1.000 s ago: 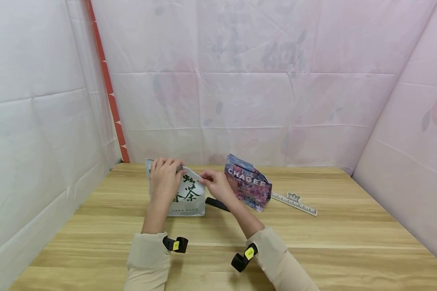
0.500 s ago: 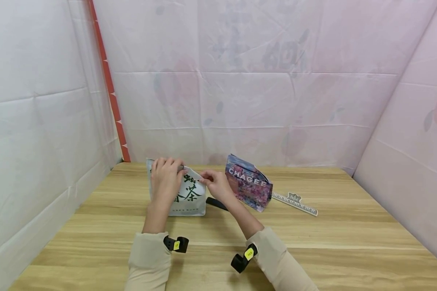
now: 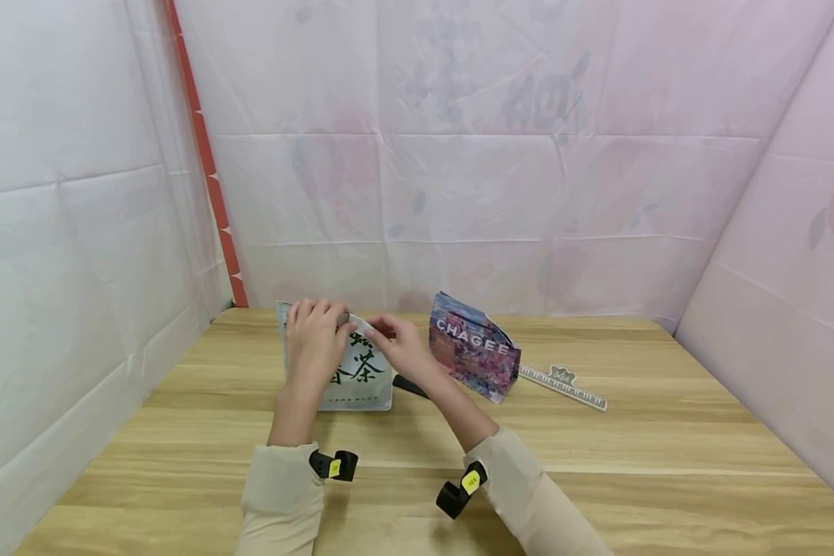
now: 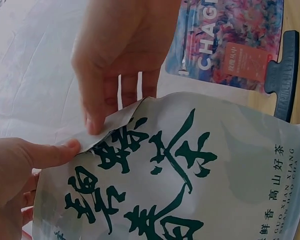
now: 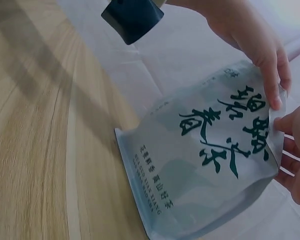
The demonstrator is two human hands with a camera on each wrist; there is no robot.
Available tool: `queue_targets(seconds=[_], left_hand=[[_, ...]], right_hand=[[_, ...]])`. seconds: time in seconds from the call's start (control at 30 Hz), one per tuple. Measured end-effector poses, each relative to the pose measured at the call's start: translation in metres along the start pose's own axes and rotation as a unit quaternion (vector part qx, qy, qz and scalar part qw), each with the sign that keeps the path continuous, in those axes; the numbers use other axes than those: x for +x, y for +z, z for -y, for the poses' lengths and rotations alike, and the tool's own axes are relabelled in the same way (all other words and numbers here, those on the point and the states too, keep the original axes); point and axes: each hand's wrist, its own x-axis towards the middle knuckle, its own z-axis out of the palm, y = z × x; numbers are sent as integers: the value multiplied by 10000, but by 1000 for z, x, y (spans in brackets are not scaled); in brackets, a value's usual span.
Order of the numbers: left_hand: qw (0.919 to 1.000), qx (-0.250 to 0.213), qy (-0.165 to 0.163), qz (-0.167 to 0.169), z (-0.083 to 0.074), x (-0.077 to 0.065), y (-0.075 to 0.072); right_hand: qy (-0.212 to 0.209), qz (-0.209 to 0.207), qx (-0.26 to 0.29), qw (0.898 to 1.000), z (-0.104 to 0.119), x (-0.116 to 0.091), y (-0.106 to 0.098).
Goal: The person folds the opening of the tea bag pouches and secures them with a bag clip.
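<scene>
A pale grey-white tea bag (image 3: pixel 361 386) with dark green brush lettering stands upright on the wooden table. Its top edge is folded over toward the front, as the left wrist view shows. My left hand (image 3: pixel 313 340) pinches the left part of that fold, thumb in front and fingers behind the bag. Close beside it, my right hand (image 3: pixel 403 351) pinches the same fold with the thumb on the front; the other fingers go behind the bag. In the right wrist view the two thumbs lie near each other on the fold of the tea bag (image 5: pixel 205 150).
A colourful CHAGEE bag (image 3: pixel 472 347) stands to the right of my right hand. Past it lies a pale long sealing clip (image 3: pixel 563 388) with a decorated tab. A dark clip (image 4: pixel 285 75) lies between the two bags. White cloth walls (image 3: pixel 459 193) enclose the table.
My right hand has slid left along the tea bag's top edge, closer to my left hand. The left hand keeps its grip in the same place.
</scene>
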Motion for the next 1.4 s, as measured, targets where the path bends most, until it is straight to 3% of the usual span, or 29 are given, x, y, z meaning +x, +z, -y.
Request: queue_targets(seconds=[0.23, 0.6, 0.77, 1.03, 1.27, 1.4], left_hand=[[9999, 59, 60, 125, 0, -1, -4], [9999, 126, 4, -57, 1, 0, 0], [9999, -92, 33, 42, 2, -1, -3], [9984, -152, 46, 551, 6, 0, -9], [9989, -177, 129, 414, 7, 0, -7], [9994, -200, 182, 226, 7, 0, -6]], right_hand=[[-145, -265, 224, 9993, 11, 4, 9], [25, -584, 206, 9981, 9, 2, 12], [-62, -494, 330, 9982, 8, 2, 11], [8, -247, 483, 9985, 7, 1, 8], [146, -254, 509, 9983, 7, 1, 7], [242, -218, 512, 9982, 26, -1, 2]])
